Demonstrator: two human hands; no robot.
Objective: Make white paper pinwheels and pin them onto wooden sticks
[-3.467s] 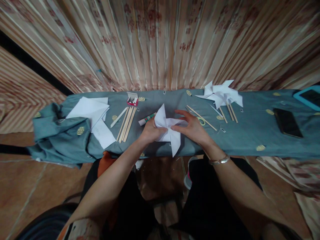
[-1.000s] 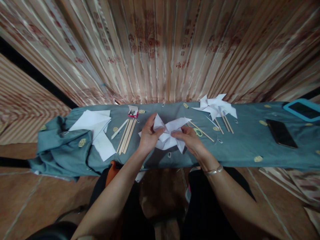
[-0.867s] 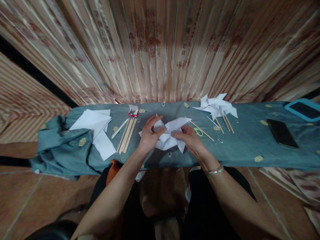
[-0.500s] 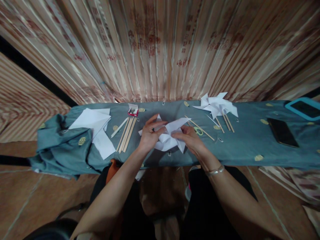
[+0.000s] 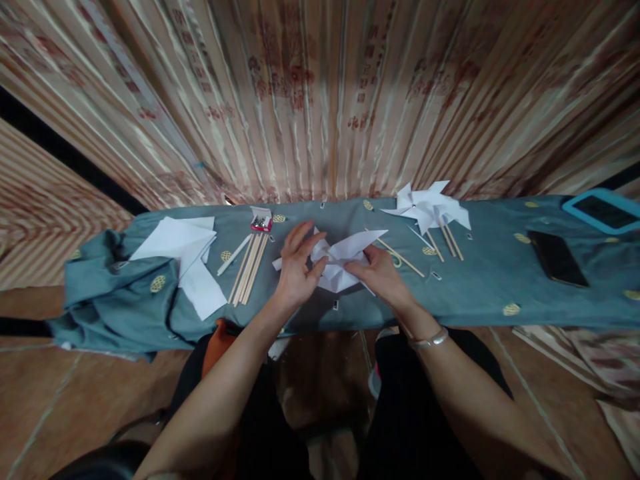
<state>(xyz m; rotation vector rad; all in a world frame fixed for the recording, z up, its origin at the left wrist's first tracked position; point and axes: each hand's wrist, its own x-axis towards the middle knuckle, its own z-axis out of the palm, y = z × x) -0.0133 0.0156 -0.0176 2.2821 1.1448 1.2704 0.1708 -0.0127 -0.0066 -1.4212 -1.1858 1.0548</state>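
Note:
A white paper pinwheel (image 5: pixel 343 275) with folded blades is between my hands above the cloth. My right hand (image 5: pixel 381 272) pinches its right side, thumb on top and fingers underneath. My left hand (image 5: pixel 299 268) is at the pinwheel's left side, its fingers raised and spread, the thumb near the centre folds. One blade tip shows beyond the back of that hand. Just past my right hand lie a wooden stick (image 5: pixel 400 257) and scissors (image 5: pixel 396 259) with pale green handles, partly hidden.
Left are paper sheets (image 5: pixel 203 290), wooden sticks (image 5: pixel 250 270), a white stick-like tool (image 5: pixel 234 255) and a small red-and-white box (image 5: pixel 261 220) of metal pieces. Right are finished-looking pinwheels (image 5: pixel 430 205) on sticks, a phone (image 5: pixel 557 259) and a blue-framed tablet (image 5: pixel 605 212). A curtain (image 5: pixel 320 100) hangs behind.
My left fingers have lifted and spread away from the pinwheel's folds. The pinwheel has tilted, and its lower blade no longer hangs as low. My right hand keeps its pinch.

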